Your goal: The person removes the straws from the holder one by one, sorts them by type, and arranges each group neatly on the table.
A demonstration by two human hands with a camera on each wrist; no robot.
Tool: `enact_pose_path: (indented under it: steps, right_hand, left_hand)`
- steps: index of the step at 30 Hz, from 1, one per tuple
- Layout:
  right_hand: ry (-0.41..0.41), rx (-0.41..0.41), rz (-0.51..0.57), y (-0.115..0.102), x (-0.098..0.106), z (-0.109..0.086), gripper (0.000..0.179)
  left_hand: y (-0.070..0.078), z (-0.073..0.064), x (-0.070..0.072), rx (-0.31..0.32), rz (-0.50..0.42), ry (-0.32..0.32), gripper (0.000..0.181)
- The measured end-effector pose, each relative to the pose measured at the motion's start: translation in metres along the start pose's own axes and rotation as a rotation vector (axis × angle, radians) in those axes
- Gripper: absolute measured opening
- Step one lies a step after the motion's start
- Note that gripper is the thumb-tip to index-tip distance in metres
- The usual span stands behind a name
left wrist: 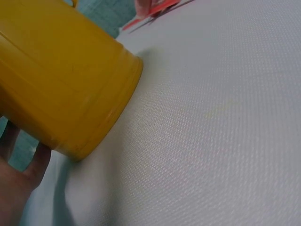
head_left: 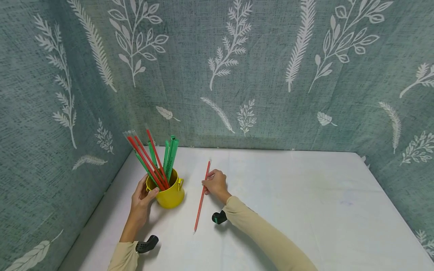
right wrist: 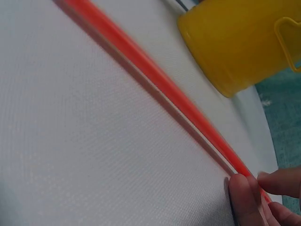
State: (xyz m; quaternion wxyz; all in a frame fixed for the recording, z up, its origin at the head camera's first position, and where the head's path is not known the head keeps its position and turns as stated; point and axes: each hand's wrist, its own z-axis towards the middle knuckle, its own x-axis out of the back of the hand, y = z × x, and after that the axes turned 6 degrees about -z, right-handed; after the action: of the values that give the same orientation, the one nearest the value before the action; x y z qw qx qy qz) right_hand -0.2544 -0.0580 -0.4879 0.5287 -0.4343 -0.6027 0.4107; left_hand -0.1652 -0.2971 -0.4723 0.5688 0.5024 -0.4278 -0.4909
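Observation:
A small yellow bucket (head_left: 172,198) stands on the left part of the table, holding several red straws (head_left: 145,162) and green wrapped sticks (head_left: 173,154) that lean out of its mouth. My left hand (head_left: 139,205) grips the bucket's left side, thumb at the rim. In the left wrist view, its fingers (left wrist: 40,162) lie against the bucket's lower wall. Right of the bucket, my right hand (head_left: 216,185) pinches a single red straw (head_left: 199,210) in a clear wrapper, above its middle. The right wrist view shows the straw (right wrist: 174,96) stretching close over the cloth from thumb and fingertips.
A white cloth covers the table (head_left: 288,195). Behind it and at the sides hangs a grey-green curtain (head_left: 190,49) with white leaf prints. Black wrist cameras (head_left: 147,244) are worn at both sleeves.

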Motion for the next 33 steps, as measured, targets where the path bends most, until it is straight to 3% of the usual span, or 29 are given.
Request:
enact_pose_path:
  steps: [6,16,22,26,33]
  right_hand:
    - [0.010,0.030,-0.051,0.001,0.001,0.000,0.021]
    - [0.022,0.118,-0.230,-0.001,0.015,-0.002,0.018]
    - [-0.036,0.233,-0.204,-0.009,0.035,-0.002,0.016]
    - [-0.071,0.233,-0.211,-0.017,0.045,-0.002,0.018]
    - [-0.040,0.280,-0.240,-0.033,0.056,-0.003,0.017]
  left_hand:
    - [0.001,0.000,-0.001,-0.001,0.003,0.002,0.064]
    - [0.002,-0.002,-0.003,-0.006,0.008,0.009,0.063]
    - [0.003,-0.003,-0.004,-0.010,0.006,0.012,0.063]
    - [0.003,-0.003,-0.005,0.005,0.012,0.021,0.063]
    - [0.002,-0.003,-0.006,0.018,0.001,0.025,0.063]
